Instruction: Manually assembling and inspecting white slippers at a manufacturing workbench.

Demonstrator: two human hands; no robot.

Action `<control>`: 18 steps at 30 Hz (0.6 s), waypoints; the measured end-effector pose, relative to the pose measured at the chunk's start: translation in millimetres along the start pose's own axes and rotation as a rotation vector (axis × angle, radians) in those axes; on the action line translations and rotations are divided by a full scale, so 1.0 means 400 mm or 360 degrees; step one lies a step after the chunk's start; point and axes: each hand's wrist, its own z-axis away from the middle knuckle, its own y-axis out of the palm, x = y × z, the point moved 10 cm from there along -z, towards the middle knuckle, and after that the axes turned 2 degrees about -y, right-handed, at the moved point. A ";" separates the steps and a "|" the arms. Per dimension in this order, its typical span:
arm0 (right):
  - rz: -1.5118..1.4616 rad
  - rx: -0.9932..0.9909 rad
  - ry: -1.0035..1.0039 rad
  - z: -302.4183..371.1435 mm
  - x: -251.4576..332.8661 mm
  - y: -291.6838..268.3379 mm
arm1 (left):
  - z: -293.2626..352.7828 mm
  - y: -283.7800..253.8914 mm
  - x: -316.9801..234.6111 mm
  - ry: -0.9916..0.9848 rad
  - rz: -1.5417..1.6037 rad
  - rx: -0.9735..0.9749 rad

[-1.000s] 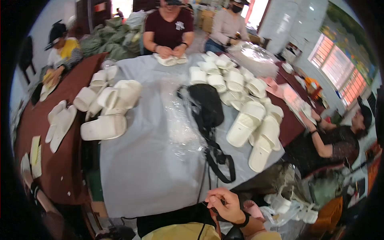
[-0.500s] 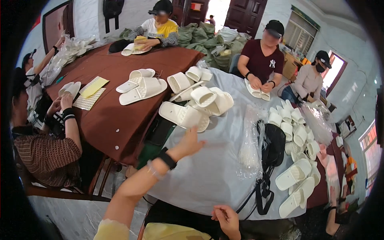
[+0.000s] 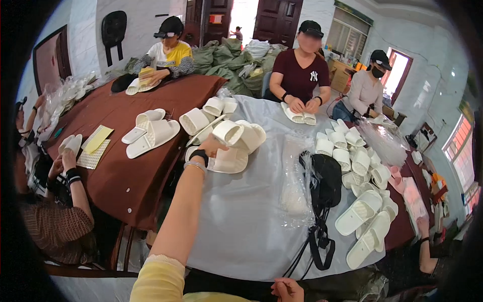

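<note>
My left hand (image 3: 213,147) reaches into a pile of white slippers at the near left of the grey cloth. It touches the front slipper (image 3: 229,162), just below the strap of another slipper (image 3: 227,132). Its fingertips are partly hidden among the slippers, so I cannot tell whether they grip one. Low at the bottom edge, my right hand (image 3: 288,290) is loosely closed, fingers curled in, with nothing visible in it. A black bag (image 3: 324,181) with straps and a clear plastic bundle (image 3: 294,181) lie on the cloth to the right of my left hand.
More white slippers (image 3: 363,211) are heaped at right. Left of the grey cloth (image 3: 241,221), a brown-covered table (image 3: 115,181) bears a slipper pair (image 3: 151,132) and yellow sheets (image 3: 93,146). Several co-workers sit around, one opposite handling slippers (image 3: 298,115). Green sacks (image 3: 226,58) stand behind.
My left hand has moved forward from the near side of the slipper pile to in among the slippers. The right hand has sunk toward the bottom edge. The whole view has shifted to the right.
</note>
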 end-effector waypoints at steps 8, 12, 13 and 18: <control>-0.0013 -0.0111 0.0027 0.029 0.004 -0.023 | -0.029 -0.011 0.013 0.0166 0.0392 0.0061; 0.0144 0.0038 -0.0114 0.013 0.035 0.015 | -0.010 -0.033 0.028 0.0209 0.0199 0.0012; 0.0154 0.0076 -0.0100 0.006 0.049 0.031 | -0.003 -0.059 0.020 0.0340 0.0113 -0.0043; 0.0010 0.0058 -0.0026 -0.024 0.000 0.029 | 0.183 0.059 -0.075 0.0480 0.0295 -0.0002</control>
